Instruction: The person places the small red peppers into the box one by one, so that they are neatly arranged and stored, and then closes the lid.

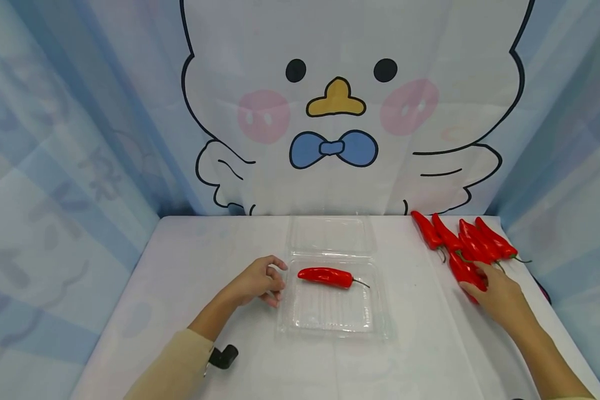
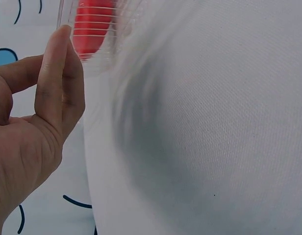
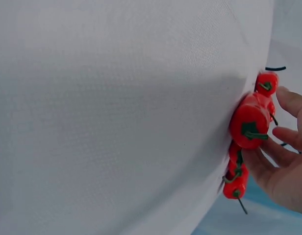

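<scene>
While your right hand [image 1: 500, 297] reaches to the right side of the white-covered worktop [image 1: 220, 244], its thumb and fingers [image 3: 259, 166] lie about a glossy red, tapered pepper [image 1: 461, 271] at the near end of a cluster. You have them on either side of it, at a moderate spread; you cannot tell whether they have closed firmly. The other glossy red peppers with green stems [image 1: 448, 234] lie just beyond, bunched together toward the far right, some touching.

Your left hand [image 1: 260, 280] is beside the left edge of the clear plastic hinged container [image 1: 330, 319], its fingers loosely bent, holding nothing; whether a fingertip touches the rim, you cannot tell. The container sits near the middle, its clear lid [image 1: 330, 233] folded back toward the far side. Inside its base, one long red pepper [image 1: 325, 276] lies crosswise in the far part, its thin stem pointing right.

A beige sleeve [image 1: 170, 369] covers your left forearm, with a black, bent piece [image 1: 223, 356] at the wrist. Beyond the worktop hangs a pale blue curtain with a white cartoon bird [image 1: 340, 191].
</scene>
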The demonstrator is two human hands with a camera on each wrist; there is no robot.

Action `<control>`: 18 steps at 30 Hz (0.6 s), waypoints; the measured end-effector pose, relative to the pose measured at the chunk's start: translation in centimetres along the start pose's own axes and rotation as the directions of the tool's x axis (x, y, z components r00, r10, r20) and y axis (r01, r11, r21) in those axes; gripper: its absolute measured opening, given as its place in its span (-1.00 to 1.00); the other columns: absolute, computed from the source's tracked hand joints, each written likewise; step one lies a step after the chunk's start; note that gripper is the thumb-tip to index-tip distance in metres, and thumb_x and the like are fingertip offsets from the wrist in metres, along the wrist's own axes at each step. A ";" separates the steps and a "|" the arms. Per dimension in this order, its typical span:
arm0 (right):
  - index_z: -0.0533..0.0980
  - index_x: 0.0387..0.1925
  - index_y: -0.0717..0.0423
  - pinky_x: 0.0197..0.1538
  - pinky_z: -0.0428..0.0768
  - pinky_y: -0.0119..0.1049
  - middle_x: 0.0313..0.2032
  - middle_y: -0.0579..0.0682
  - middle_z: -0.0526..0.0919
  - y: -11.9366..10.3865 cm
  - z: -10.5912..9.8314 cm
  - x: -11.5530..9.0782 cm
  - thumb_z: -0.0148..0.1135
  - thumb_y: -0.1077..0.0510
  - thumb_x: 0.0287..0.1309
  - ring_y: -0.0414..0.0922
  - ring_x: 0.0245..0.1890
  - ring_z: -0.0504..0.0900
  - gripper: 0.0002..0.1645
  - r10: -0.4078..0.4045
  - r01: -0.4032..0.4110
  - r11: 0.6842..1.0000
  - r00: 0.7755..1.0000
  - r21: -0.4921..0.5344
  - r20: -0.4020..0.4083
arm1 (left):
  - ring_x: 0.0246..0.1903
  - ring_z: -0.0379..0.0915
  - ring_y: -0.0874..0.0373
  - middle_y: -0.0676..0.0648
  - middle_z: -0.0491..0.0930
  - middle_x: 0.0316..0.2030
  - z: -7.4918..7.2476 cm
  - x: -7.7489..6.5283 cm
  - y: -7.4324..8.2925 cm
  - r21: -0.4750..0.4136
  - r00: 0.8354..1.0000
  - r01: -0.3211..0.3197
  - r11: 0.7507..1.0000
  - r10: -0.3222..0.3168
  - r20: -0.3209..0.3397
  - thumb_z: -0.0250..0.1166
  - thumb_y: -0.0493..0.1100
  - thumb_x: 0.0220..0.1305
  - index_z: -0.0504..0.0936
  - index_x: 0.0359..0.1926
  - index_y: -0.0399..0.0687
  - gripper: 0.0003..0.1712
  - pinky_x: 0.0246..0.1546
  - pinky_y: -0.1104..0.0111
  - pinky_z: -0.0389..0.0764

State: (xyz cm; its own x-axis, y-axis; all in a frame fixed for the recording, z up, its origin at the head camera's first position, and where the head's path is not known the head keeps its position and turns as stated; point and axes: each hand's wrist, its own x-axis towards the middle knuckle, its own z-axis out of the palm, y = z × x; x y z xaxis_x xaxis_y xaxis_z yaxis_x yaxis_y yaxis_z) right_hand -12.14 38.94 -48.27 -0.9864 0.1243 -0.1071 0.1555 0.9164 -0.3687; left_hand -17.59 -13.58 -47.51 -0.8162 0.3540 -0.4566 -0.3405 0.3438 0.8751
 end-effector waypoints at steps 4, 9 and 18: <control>0.22 0.39 0.49 -0.05 0.70 0.34 0.18 0.55 0.43 0.2 0.2 -0.3 0.50 0.05 0.16 0.46 0.09 0.44 -0.02 -0.013 0.014 0.999 1.000 0.035 -0.028 | -0.52 0.63 0.04 -0.20 0.58 -0.30 0.1 0.1 0.0 0.006 1.000 0.003 1.000 -0.003 -0.003 0.29 -0.44 0.34 0.42 0.24 -0.24 -0.52 -0.45 0.20 0.81; 0.22 0.38 0.51 -0.06 0.72 0.32 0.15 0.54 0.44 0.4 0.5 -0.7 0.48 0.16 0.16 0.44 0.06 0.44 -0.07 -0.030 0.032 0.998 0.999 0.054 -0.044 | -0.52 0.63 0.05 -0.20 0.58 -0.30 0.1 0.0 0.1 0.012 1.000 0.004 1.000 -0.004 -0.007 0.29 -0.44 0.34 0.41 0.25 -0.24 -0.51 -0.46 0.20 0.81; 0.20 0.39 0.52 -0.12 0.77 0.23 0.12 0.55 0.43 0.3 0.4 -0.4 0.48 0.13 0.19 0.41 0.00 0.48 -0.05 0.004 -0.003 0.998 1.000 0.066 -0.011 | -0.53 0.63 0.05 -0.19 0.57 -0.31 0.1 -0.3 0.3 0.012 1.000 0.002 1.000 -0.002 0.000 0.30 -0.45 0.33 0.40 0.25 -0.27 -0.49 -0.46 0.20 0.81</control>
State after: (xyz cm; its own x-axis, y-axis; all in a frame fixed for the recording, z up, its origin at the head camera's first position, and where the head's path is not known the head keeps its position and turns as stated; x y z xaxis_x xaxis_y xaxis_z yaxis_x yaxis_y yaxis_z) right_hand -11.65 38.98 -48.68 -0.9863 0.1324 -0.0984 0.1620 0.8887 -0.4289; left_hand -17.41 -13.44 -47.13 -0.8152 0.3535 -0.4588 -0.3371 0.3547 0.8721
